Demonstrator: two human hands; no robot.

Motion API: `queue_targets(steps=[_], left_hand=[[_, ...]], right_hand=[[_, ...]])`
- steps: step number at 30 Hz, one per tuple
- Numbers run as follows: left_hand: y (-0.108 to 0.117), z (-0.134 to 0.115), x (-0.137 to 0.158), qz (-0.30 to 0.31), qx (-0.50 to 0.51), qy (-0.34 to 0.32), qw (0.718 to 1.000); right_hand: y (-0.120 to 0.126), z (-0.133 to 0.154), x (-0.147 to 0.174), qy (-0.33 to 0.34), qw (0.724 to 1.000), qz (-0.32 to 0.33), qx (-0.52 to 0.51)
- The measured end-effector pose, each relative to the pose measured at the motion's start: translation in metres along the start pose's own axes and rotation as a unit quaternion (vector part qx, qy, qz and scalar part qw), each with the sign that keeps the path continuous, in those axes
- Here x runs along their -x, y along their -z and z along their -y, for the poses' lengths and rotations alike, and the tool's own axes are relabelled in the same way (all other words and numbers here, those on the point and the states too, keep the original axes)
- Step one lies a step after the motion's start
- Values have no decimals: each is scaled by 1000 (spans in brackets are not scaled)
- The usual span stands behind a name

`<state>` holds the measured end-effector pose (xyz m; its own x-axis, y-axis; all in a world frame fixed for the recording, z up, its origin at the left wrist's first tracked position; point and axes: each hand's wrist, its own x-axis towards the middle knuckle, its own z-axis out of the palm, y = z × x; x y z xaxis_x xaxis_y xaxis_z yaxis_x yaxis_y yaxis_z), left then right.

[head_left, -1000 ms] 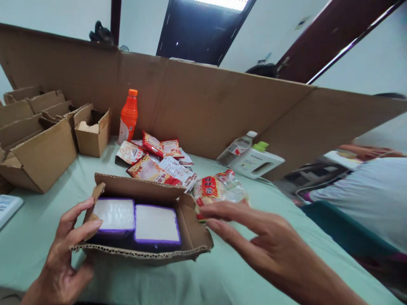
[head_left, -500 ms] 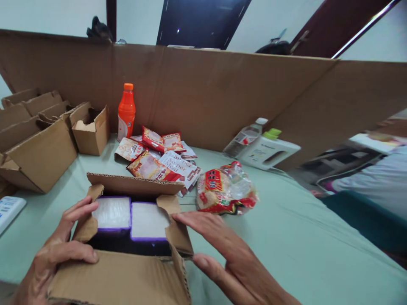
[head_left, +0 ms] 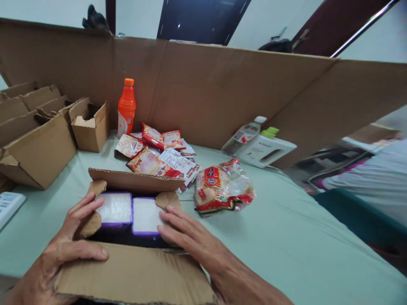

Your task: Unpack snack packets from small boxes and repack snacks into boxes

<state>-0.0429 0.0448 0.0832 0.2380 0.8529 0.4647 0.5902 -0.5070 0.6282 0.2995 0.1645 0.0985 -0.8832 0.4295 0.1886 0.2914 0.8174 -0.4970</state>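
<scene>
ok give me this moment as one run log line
left hand: on left flap | right hand: at right flap | box: open, two white-topped packs inside

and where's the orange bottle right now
In the head view, the orange bottle stands left of centre by the cardboard wall, just right of the small open box and behind the packets.

The right hand (head_left: pixel 199 243) is partly hiding a purple-edged block (head_left: pixel 144 214).
The left edge is cutting off a white object (head_left: pixel 10 208); the right, blurred pale clothing (head_left: pixel 378 176).
</scene>
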Motion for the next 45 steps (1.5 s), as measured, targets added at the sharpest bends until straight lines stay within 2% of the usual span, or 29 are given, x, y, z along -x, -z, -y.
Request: queue_targets(steps=[4, 6, 10, 12, 16, 18, 22, 24, 27, 29, 32, 39, 45], left_hand=[[3, -2, 0, 11, 2, 0, 1000], [2, -4, 0, -6, 1, 15, 1000], [-5, -5, -2, -111, 11, 66, 992], [-10, -3, -4, -150, 17, 76, 986], [-19, -1, -10, -201, -17, 107, 974], [-23, -3, -13, -234, -46, 116, 964], [-25, -6, -19, -281, -126, 101, 946], [-24, -5, -23, -260, -168, 94, 946], [-21, 2, -27, -185, -174, 78, 964], [-21, 8, -29, -148, -154, 62, 975], [-25, 15, -30, -145, -135, 51, 979], [-34, 19, -28, -175, -114, 50, 977], [-32, 24, -27, -196, -75, 62, 976]], right_hand=[[-8, -2, 1, -7, 1000, -23, -10], [-8, 2, 3, -10, 999, -42, 5], [10, 14, 11, -15, 997, -67, 43], [25, 15, 8, -18, 994, -107, 22], [45, -1, -21, -18, 975, -217, -43], [44, -12, -39, -24, 970, -236, -46], [22, -23, -54, -9, 987, -159, -37], [9, -24, -50, 20, 990, -135, -23], [-2, -23, -41, 35, 988, -148, 5], [-1, -21, -37, 33, 988, -146, 28], [8, -18, -38, 39, 991, -110, 70], [19, -26, -67, 42, 995, 54, 73], [18, -14, -68, 33, 993, 77, 79]])
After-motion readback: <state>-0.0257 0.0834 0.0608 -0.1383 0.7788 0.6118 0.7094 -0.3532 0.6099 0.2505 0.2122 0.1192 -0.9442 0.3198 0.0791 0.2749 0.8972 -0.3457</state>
